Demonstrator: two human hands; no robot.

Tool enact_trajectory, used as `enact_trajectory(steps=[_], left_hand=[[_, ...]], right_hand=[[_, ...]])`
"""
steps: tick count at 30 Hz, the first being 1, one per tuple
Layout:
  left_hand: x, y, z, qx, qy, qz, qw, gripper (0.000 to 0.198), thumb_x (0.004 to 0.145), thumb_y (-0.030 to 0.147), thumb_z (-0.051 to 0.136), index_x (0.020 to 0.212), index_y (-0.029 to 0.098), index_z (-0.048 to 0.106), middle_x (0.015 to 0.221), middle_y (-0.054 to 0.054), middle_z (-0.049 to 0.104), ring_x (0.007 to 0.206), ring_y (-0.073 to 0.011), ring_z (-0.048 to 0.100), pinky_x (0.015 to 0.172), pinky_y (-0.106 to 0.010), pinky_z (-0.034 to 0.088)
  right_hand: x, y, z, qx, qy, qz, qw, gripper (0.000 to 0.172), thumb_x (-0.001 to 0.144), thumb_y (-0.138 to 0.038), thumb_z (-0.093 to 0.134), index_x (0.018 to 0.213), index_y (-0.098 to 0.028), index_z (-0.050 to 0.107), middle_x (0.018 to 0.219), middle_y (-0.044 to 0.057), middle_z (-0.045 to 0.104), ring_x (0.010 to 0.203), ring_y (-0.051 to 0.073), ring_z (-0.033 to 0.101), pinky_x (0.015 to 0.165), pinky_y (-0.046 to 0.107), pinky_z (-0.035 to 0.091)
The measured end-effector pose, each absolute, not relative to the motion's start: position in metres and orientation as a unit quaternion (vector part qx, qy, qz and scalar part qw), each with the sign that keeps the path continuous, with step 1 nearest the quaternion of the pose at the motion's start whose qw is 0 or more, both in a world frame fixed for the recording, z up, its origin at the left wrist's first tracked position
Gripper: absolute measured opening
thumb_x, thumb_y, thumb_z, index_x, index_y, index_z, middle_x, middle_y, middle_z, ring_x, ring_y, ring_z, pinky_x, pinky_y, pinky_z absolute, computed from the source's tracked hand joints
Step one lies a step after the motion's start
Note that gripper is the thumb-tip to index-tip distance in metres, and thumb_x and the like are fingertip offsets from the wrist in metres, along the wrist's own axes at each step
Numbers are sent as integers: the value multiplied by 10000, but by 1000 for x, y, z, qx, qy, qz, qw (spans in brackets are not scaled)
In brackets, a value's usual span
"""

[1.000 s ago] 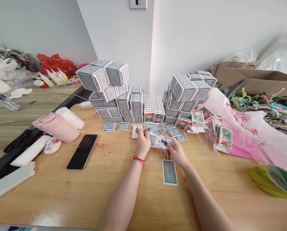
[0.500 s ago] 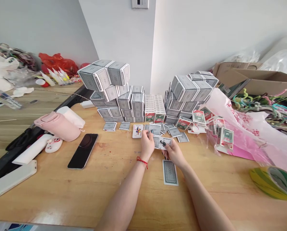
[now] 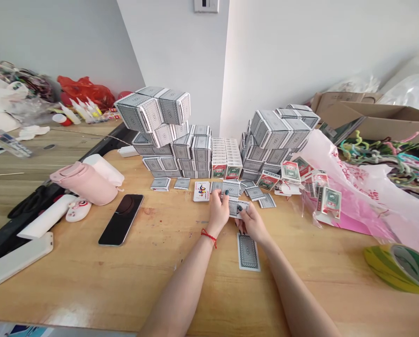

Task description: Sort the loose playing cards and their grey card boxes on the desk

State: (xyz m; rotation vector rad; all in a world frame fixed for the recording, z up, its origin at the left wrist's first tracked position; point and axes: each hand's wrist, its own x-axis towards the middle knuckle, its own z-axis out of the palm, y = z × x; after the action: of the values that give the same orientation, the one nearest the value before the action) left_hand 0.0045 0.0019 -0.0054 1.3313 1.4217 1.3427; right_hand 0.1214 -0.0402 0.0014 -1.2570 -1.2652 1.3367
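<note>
Between my hands are playing cards (image 3: 233,207), grey patterned backs showing, with a white printed face strip at the right end. My left hand (image 3: 218,209), a red string at its wrist, closes on their left side, thumb on top. My right hand (image 3: 253,221) pinches the right end; some of its fingers are hidden underneath. How many cards are held I cannot tell. Just below my right hand one playing card (image 3: 249,252) lies back up on the table. A joker card (image 3: 201,191) lies face up left of my left hand. Folded cards (image 3: 254,193) lie beyond my hands.
Tall stacks of folded-card blocks (image 3: 160,112) and more blocks (image 3: 274,128) flank card boxes (image 3: 227,157) at the back. A phone (image 3: 121,220) and pink bottle (image 3: 86,183) lie left. Opened card boxes (image 3: 328,201), pink plastic (image 3: 367,201) and a tape roll (image 3: 400,267) are right.
My left hand has shifted slightly right, closer to my right hand. Less of the printed face shows on the held cards. The card on the table has stayed put.
</note>
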Motion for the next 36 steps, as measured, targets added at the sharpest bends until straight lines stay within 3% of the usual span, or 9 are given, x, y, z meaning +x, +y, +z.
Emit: enact_trajectory(steps=[7, 14, 18, 21, 25, 31, 36], left_hand=[[4, -7, 10, 546, 507, 491, 452, 228, 830, 248, 469, 1045, 189, 421, 1018, -63, 576, 922, -160, 544, 810, -290, 413], [5, -6, 12, 538, 493, 483, 484, 255, 818, 249, 493, 1052, 186, 413, 1057, -79, 581, 960, -178, 555, 841, -320, 424], [6, -3, 6, 533, 469, 510, 486, 283, 800, 268, 529, 1050, 180, 429, 1028, -76, 595, 952, -174, 565, 836, -318, 444], [4, 1, 0, 519, 472, 538, 467, 271, 790, 277, 540, 1027, 177, 454, 966, -64, 599, 845, -157, 584, 755, -297, 486], [-1, 6, -3, 450, 483, 531, 532, 285, 826, 303, 460, 1088, 194, 439, 801, -23, 559, 566, -113, 543, 465, -250, 488], [-3, 7, 0, 416, 490, 542, 541, 283, 819, 335, 482, 1067, 200, 483, 779, -24, 543, 603, -123, 562, 451, -242, 517], [-2, 8, -4, 417, 502, 543, 528, 295, 822, 322, 476, 1084, 185, 482, 773, -26, 540, 612, -123, 568, 430, -223, 510]], right_hand=[[124, -38, 1, -519, -502, 512, 465, 369, 806, -584, 419, 779, -242, 283, 459, -107, 463, 287, 59, 346, 289, 167, 245], [121, -39, 3, -540, -504, 492, 461, 360, 801, -586, 418, 796, -244, 307, 455, -97, 457, 307, 79, 343, 310, 190, 245], [132, -35, 1, -612, -532, 367, 455, 370, 837, -575, 321, 739, -227, 397, 495, -42, 487, 399, 119, 419, 400, 237, 320], [148, -28, -5, -671, -552, 164, 467, 352, 851, -497, 337, 686, -212, 462, 649, 26, 543, 621, 175, 499, 589, 302, 396], [164, -17, -14, -707, -538, -25, 459, 225, 802, -396, 439, 831, -198, 540, 865, 104, 568, 887, 263, 470, 777, 404, 380], [167, -4, -27, -706, -578, -42, 408, 476, 727, -376, 537, 1139, -148, 469, 1070, 156, 545, 1054, 326, 395, 878, 481, 325], [168, -5, -28, -707, -575, -13, 412, 475, 722, -332, 532, 1152, -143, 461, 1044, 150, 566, 1029, 316, 424, 879, 471, 340]])
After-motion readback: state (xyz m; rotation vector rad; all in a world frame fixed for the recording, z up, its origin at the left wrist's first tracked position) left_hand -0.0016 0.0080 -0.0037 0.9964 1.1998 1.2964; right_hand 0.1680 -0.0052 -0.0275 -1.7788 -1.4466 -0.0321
